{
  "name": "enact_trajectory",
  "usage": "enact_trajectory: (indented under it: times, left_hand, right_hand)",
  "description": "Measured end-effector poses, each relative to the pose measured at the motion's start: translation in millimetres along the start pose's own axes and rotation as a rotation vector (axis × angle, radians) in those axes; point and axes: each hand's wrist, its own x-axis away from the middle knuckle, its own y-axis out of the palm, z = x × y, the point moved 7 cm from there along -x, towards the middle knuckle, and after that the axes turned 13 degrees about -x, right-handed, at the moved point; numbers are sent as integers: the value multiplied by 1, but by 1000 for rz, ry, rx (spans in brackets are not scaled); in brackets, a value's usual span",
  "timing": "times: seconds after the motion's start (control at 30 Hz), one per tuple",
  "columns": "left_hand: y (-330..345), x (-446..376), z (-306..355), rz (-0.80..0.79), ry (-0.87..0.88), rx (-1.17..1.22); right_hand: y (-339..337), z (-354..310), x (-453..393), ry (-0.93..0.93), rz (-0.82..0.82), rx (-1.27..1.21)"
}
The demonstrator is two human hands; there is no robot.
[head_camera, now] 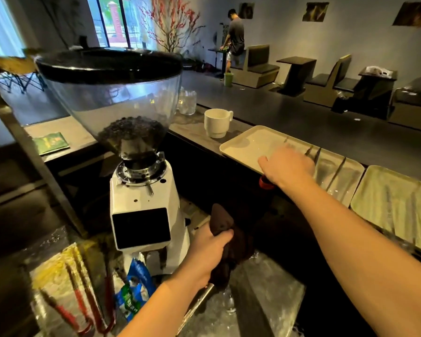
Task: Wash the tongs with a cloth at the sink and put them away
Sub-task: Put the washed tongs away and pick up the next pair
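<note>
A long dark counter (253,110) runs from nine o'clock toward three o'clock. At ten o'clock stands a coffee grinder (141,203) with a white angular body and a clear, rounded plastic hopper holding dark beans. At three o'clock a pale, smooth rectangular tray (243,147) lies on the counter. On it are thin metal tongs (314,153), blurred, with their long axis running from about one o'clock to seven o'clock; which end points away cannot be told. The right hand (287,166) reaches over the tray's near edge, its fingers on the tongs, though the hand hides whether they grip them. At six o'clock the left hand (212,246) has its fingers clamped around a crumpled dark brown cloth (229,249), held above a wet steel sink (265,300). A white mug (216,122) stands at twelve o'clock.
</note>
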Motion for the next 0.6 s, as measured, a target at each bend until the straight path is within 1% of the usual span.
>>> enact_trajectory:
  times: [0.07,0.1,0.13,0.17,0.23,0.3,0.37,0.47,0.6]
  left_hand:
    - [-8,5,-7,14,-16,32]
    - [-15,10,-12,21,-27,36]
    - [-20,13,-18,19,-38,41]
    - [-26,18,-27,21,-58,52]
    - [-42,31,-44,32,-108,83]
    - [-61,45,-61,26,-137,95]
    - [-85,61,-82,18,-153,94]
    - [-122,87,-110,71,-166,158]
    - [-185,122,-153,278,-212,160]
  right_hand:
    - [-2,-15,28,-124,-1,-48]
    - [5,-23,48,-190,-39,-104]
    - [15,-29,69,-245,-112,-169]
    - [28,-35,93,-274,-223,-244]
    - [58,-46,135,-258,-457,-402]
    - [86,-58,168,-236,-598,-498]
    - [111,-75,198,-245,-663,-549]
    - [143,-101,234,-266,-739,-620]
    - [188,-149,280,-341,-830,-576]
